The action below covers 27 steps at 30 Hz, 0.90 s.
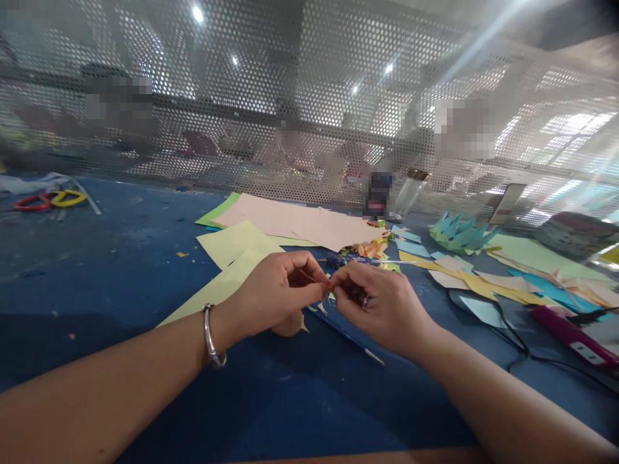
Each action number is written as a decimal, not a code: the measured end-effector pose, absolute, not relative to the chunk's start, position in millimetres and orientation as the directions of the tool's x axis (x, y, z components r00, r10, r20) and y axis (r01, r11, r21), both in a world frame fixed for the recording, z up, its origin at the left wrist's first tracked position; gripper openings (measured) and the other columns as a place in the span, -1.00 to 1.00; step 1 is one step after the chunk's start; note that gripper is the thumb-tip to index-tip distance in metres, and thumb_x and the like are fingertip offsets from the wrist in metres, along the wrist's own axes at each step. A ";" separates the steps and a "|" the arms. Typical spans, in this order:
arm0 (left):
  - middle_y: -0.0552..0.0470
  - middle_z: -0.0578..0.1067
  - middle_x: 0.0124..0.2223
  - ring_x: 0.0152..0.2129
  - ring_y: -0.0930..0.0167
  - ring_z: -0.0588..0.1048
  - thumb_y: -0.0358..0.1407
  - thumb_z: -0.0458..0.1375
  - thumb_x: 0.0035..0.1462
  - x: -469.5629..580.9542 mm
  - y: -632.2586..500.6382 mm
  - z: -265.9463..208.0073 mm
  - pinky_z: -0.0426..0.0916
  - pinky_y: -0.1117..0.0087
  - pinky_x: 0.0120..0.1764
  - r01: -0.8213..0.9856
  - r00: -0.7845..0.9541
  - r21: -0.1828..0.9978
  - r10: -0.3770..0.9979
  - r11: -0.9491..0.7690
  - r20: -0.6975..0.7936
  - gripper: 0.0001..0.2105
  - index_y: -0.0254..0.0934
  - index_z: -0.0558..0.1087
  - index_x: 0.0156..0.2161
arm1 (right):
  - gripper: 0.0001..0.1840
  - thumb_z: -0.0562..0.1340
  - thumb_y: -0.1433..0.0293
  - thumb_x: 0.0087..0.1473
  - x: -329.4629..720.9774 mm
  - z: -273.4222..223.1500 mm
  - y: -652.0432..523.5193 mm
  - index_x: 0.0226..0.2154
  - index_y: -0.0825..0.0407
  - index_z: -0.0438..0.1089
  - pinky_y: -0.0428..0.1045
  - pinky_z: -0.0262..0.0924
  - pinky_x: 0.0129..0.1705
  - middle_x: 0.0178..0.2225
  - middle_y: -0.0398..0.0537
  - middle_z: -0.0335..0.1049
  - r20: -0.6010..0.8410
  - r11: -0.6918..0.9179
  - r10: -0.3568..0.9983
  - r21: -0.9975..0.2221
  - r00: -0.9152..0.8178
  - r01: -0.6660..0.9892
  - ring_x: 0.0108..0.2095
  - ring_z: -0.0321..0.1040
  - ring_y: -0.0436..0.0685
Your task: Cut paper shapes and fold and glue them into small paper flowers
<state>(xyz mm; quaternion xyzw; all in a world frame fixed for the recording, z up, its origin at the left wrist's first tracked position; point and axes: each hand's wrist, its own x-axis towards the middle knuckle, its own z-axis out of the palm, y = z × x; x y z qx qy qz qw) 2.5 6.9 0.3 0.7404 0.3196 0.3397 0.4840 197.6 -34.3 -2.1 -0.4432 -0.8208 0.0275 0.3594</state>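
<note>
My left hand [283,290] and my right hand [377,303] meet fingertip to fingertip above the blue table [193,412]. Both are pinched closed around something tiny, perhaps reddish, that the fingers mostly hide. Under them lie small pale paper scraps [322,309] and a thin blue stick [348,338] with a light tip. A round tan object [289,324] sits beneath my left hand, partly covered by it. Just beyond my fingers is a dark blue tool handle [345,260] with a slim metal shaft pointing right. Pale yellow paper sheets [242,243] reach under my left wrist.
Pink sheets [285,219] lie behind the hands. Cut paper strips [483,283], a blue-green folded paper piece [459,233], a magenta power strip [575,335] and black cables [517,341] are at right. Scissors [51,200] lie far left. A perforated metal screen [271,96] bounds the back.
</note>
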 end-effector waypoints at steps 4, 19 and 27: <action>-0.01 0.55 -0.33 -0.38 0.41 0.49 -0.32 0.23 0.11 2.5 6.9 0.3 0.36 0.37 -0.29 0.189 0.546 0.916 0.813 -0.352 0.200 -0.90 -0.32 0.46 -0.29 | -0.89 0.21 0.55 0.04 198.7 -2.4 -34.2 -0.35 0.06 0.42 -0.16 0.10 -0.46 -0.51 -0.23 0.36 0.559 0.604 0.753 -0.374 -0.349 0.704 -0.54 0.26 -0.09; -0.04 0.59 -0.31 -0.34 0.37 0.54 -0.33 0.21 0.11 -1.0 11.2 2.0 0.40 0.34 -0.26 0.205 0.576 0.904 0.793 -0.375 0.198 -0.92 -0.31 0.48 -0.29 | -0.87 0.20 0.51 0.08 197.5 -2.2 -34.5 -0.31 0.06 0.46 -0.13 0.19 -0.44 -0.46 -0.19 0.42 0.470 0.572 0.810 -0.497 -0.352 0.652 -0.51 0.31 -0.06; -0.01 0.58 -0.32 -0.34 0.38 0.54 -0.32 0.22 0.10 -0.6 12.4 4.8 0.39 0.37 -0.27 0.196 0.589 0.918 0.790 -0.345 0.171 -0.91 -0.30 0.48 -0.30 | -0.88 0.19 0.48 0.10 196.8 -1.8 -35.0 -0.31 0.05 0.45 -0.13 0.21 -0.46 -0.46 -0.18 0.42 0.424 0.554 0.831 -0.575 -0.361 0.602 -0.52 0.30 -0.06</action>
